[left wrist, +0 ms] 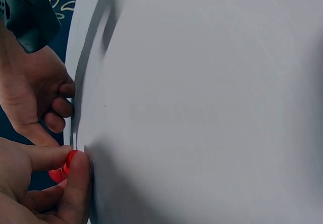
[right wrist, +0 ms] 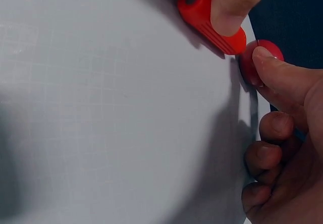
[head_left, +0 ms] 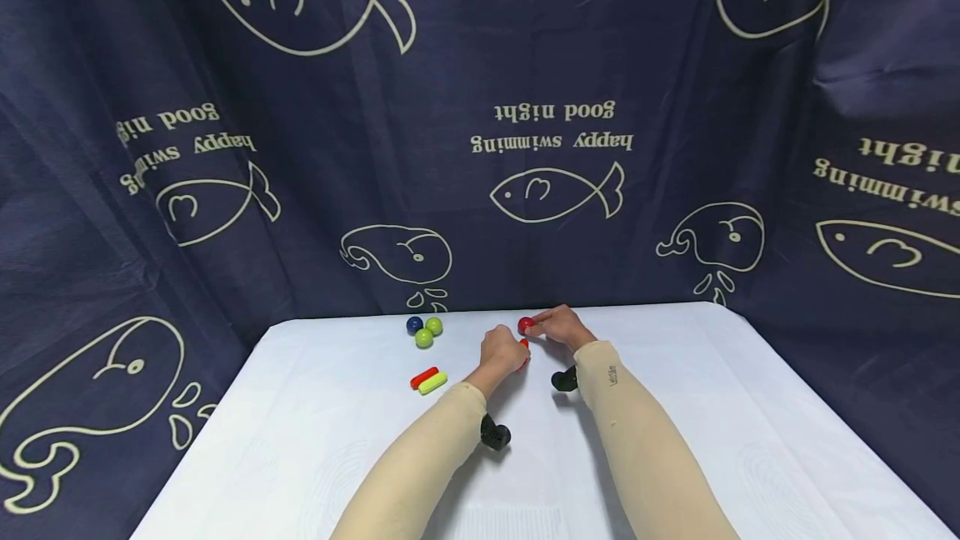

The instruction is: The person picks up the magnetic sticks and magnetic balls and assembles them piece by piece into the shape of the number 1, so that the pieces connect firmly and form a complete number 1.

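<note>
My left hand (head_left: 502, 352) pinches a small red oblong plastic piece (right wrist: 204, 17) between thumb and finger. The right wrist view shows ridges along its side and a dark round spot near one end; the thumb covers part of it. Just beyond, my right hand (head_left: 561, 327) holds a glossy red ball (head_left: 525, 325) with thumb and fingers near the table's back edge. A thin dark line marks the ball's top. In the right wrist view, the tip of the oblong piece comes right up to the ball (right wrist: 248, 65). The other right fingers curl loosely beside it.
On the white table (head_left: 337, 440), a dark blue ball (head_left: 415, 325) sits with two green balls, the nearer green ball (head_left: 424, 338) in front. Closer in lie a red oblong piece (head_left: 424, 377) and a yellow-green oblong piece (head_left: 432, 382). A dark patterned curtain (head_left: 465, 90) hangs behind.
</note>
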